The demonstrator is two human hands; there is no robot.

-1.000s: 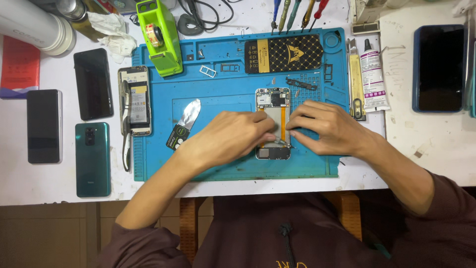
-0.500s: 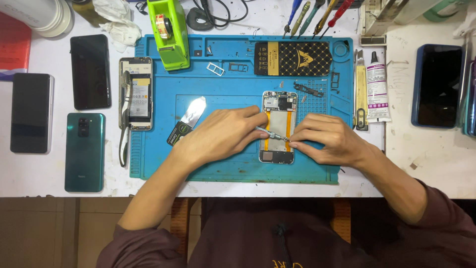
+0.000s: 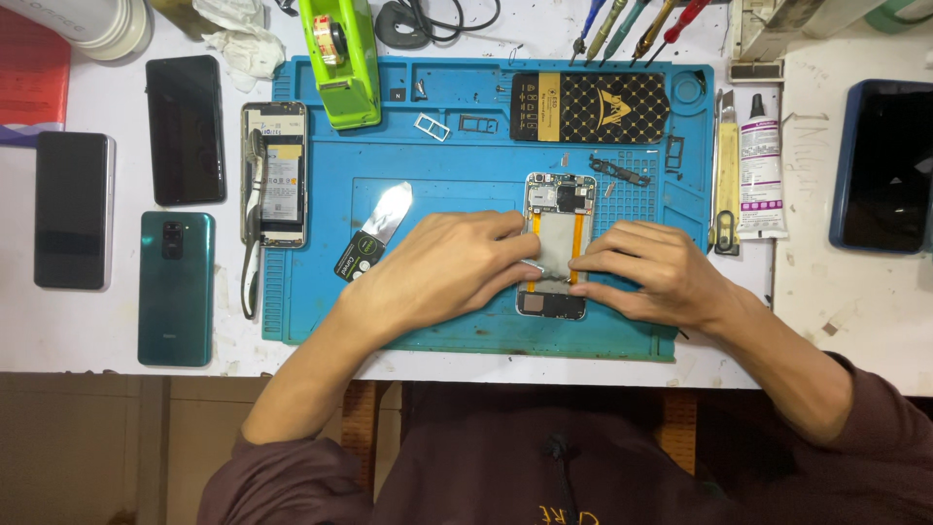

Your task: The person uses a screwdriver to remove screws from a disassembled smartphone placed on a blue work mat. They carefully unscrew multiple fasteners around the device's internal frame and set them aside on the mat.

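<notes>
An opened phone frame [image 3: 557, 209] with bare circuit board and orange flex cables lies on the blue repair mat [image 3: 447, 194]. My left hand [image 3: 442, 267] rests on the mat at its left side, fingers pinching a thin metal tool whose tip reaches over the frame's lower middle. My right hand [image 3: 646, 272] presses on the frame's right edge and lower part. Both hands hide the middle of the frame.
A metal pry blade [image 3: 374, 228] lies left of my left hand. Another opened phone [image 3: 274, 175], a green phone [image 3: 175, 287] and two black phones [image 3: 185, 126] sit left. A green tape dispenser [image 3: 340, 58], glue tube [image 3: 761, 180], screwdrivers [image 3: 632, 24], dark tablet [image 3: 884, 165].
The view has shifted slightly, so everything sits lower in frame. My hands stay on the phone frame, with the left fingers drawn a little closer to its middle.
</notes>
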